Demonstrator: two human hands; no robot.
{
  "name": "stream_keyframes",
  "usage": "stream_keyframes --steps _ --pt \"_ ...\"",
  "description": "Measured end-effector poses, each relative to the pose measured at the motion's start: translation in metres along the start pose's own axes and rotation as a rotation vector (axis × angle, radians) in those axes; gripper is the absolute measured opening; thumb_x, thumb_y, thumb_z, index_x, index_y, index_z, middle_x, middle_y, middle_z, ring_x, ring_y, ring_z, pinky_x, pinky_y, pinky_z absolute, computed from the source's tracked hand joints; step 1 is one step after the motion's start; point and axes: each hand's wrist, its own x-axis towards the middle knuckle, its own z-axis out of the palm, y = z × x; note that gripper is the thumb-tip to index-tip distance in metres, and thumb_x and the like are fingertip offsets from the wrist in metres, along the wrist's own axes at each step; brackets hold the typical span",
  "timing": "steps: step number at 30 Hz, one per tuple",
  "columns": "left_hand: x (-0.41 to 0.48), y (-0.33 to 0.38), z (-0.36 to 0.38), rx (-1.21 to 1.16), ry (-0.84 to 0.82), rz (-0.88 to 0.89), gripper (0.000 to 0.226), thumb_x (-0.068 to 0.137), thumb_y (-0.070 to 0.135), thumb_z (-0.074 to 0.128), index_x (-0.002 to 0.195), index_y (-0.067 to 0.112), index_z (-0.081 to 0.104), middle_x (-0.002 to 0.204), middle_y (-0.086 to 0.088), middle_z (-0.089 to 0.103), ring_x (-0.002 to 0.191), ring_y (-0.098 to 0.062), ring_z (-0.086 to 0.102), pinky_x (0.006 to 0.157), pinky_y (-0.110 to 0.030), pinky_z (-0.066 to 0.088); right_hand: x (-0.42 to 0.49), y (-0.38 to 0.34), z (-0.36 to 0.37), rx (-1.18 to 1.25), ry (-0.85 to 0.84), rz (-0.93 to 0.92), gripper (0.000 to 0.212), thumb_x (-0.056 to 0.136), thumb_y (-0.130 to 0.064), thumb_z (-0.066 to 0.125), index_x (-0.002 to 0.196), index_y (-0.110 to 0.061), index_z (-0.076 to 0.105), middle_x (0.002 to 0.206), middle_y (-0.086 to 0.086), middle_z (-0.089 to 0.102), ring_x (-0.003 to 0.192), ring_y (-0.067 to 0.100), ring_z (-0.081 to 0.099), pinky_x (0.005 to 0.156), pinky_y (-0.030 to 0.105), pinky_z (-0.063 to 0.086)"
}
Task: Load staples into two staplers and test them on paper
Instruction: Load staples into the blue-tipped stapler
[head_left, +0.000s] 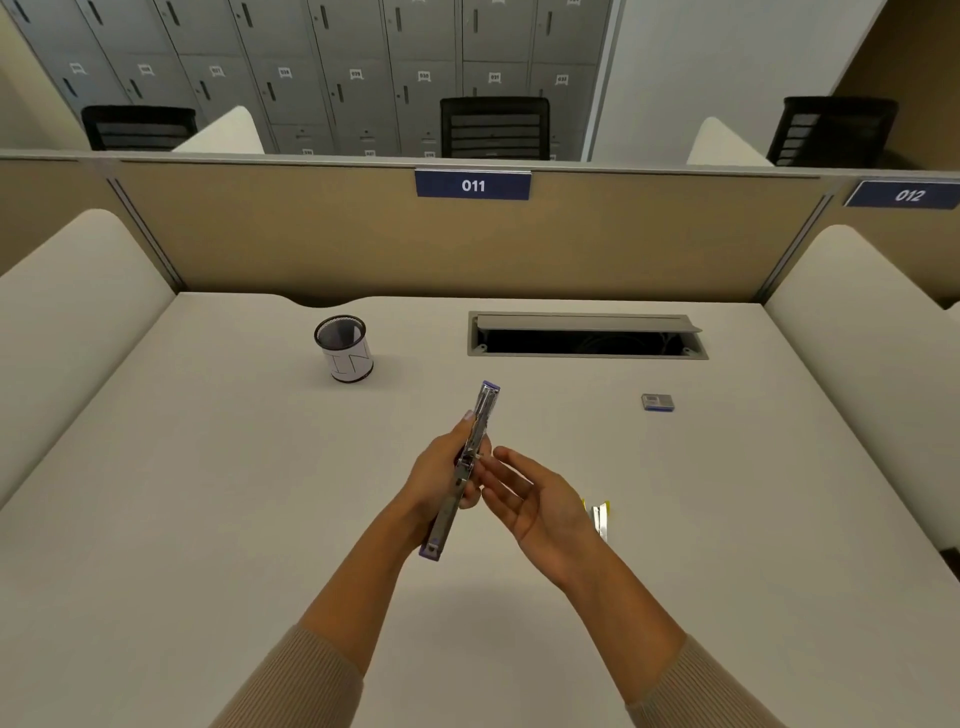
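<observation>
One stapler (462, 467): held unfolded, gripped in left hand (439, 478), magazine exposed for loading.
Right hand (535, 501): spread, beside the stapler.

White digits "011" are being displayed on a dark blue rectangular sign (472, 185) at the top edge of the tan fabric partition (311, 244), and slanted white digits "012" are being displayed on a second dark blue sign (906, 195) further right on it. Handwritten letters, seemingly "IN", are being carried on the white paper wrapper of the black mesh cylindrical cup (345, 349). Small white number tags are being shown on the grey metal locker doors (423, 76), their digits too blurred for reading. Print on the small blue-grey box (657, 402) is too small to be made out.
</observation>
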Motion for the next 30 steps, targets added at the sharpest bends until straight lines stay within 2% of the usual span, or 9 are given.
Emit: stream_keyframes --steps 4,7,10,12,15,18,24,27,30 --pt "-0.002 0.004 -0.005 -0.013 0.028 0.0 0.053 0.098 0.054 0.038 0.068 0.014 0.054 0.055 -0.001 0.048 0.043 -0.008 0.041 0.041 -0.017 0.036 0.0 0.0 0.002 -0.041 0.026 -0.006 0.018 0.093 -0.015 0.061 0.102 -0.004 0.072 0.105 0.015 0.074 0.092 0.025 0.073 0.072 0.03 0.061" --pt "0.004 0.005 -0.005 -0.028 0.149 -0.066 0.052 0.1 0.05 0.038 0.07 0.013 0.058 0.055 0.001 0.054 0.044 -0.007 0.045 0.04 -0.017 0.037 0.003 0.002 -0.002 0.015 0.086 0.016 0.018 0.092 -0.013 0.061 0.102 -0.003 0.072 0.098 0.014 0.075 0.083 0.024 0.074 0.074 0.031 0.062" --pt "0.008 -0.006 0.0 0.454 0.145 -0.145 0.051 0.1 0.049 0.038 0.073 0.011 0.06 0.064 -0.002 0.057 0.046 -0.01 0.046 0.044 -0.019 0.038 0.007 0.007 -0.005 0.041 0.125 0.025 0.019 0.094 -0.013 0.058 0.103 -0.002 0.071 0.096 0.013 0.075 0.081 0.026 0.073 0.076 0.032 0.06" --pt "0.006 -0.017 0.002 0.787 0.08 -0.078 0.054 0.099 0.053 0.035 0.076 0.012 0.063 0.067 -0.001 0.062 0.051 -0.011 0.053 0.048 -0.021 0.043 0.009 0.012 -0.006 0.027 0.128 0.056 0.022 0.097 -0.013 0.054 0.104 -0.001 0.07 0.097 0.015 0.075 0.08 0.028 0.073 0.075 0.034 0.06" --pt "0.006 -0.02 0.0 0.835 0.168 0.122 0.05 0.1 0.048 0.033 0.062 0.023 0.054 0.061 0.005 0.058 0.053 -0.008 0.051 0.053 -0.025 0.041 0.01 0.018 -0.008 0.075 0.095 0.094 0.026 0.099 -0.01 0.049 0.11 0.004 0.068 0.105 0.022 0.073 0.089 0.029 0.074 0.076 0.035 0.06" --pt "0.009 -0.021 0.0 0.923 0.154 0.205 0.048 0.101 0.047 0.034 0.062 0.027 0.054 0.061 0.007 0.057 0.054 -0.007 0.051 0.054 -0.024 0.036 0.011 0.019 -0.009 0.091 0.074 0.075 0.025 0.097 -0.006 0.051 0.111 0.005 0.068 0.106 0.02 0.073 0.091 0.028 0.074 0.073 0.033 0.061" --pt "0.012 -0.019 -0.009 0.69 0.097 0.226 0.053 0.099 0.052 0.036 0.066 0.013 0.047 0.062 0.002 0.049 0.054 -0.012 0.043 0.052 -0.023 0.04 0.012 0.017 -0.01 -0.028 0.027 -0.014 0.018 0.092 -0.009 0.062 0.102 -0.001 0.075 0.108 0.016 0.074 0.099 0.025 0.072 0.079 0.028 0.061" --pt "0.012 -0.019 -0.009 0.508 0.082 0.194 0.051 0.1 0.052 0.035 0.065 0.019 0.053 0.057 0.009 0.053 0.048 -0.006 0.045 0.047 -0.017 0.041 0.012 0.018 -0.01 -0.15 0.042 -0.129 0.02 0.092 -0.01 0.063 0.108 -0.001 0.071 0.107 0.015 0.074 0.1 0.026 0.072 0.079 0.025 0.06" --pt "0.012 -0.02 -0.01 0.447 0.071 0.172 0.05 0.101 0.05 0.034 0.067 0.022 0.058 0.056 0.009 0.056 0.045 -0.004 0.046 0.045 -0.017 0.04 0.011 0.018 -0.009 -0.293 0.133 -0.276 0.011 0.089 -0.01 0.068 0.099 -0.007 0.071 0.097 0.014 0.076 0.09 0.025 0.074 0.073 0.023 0.059"
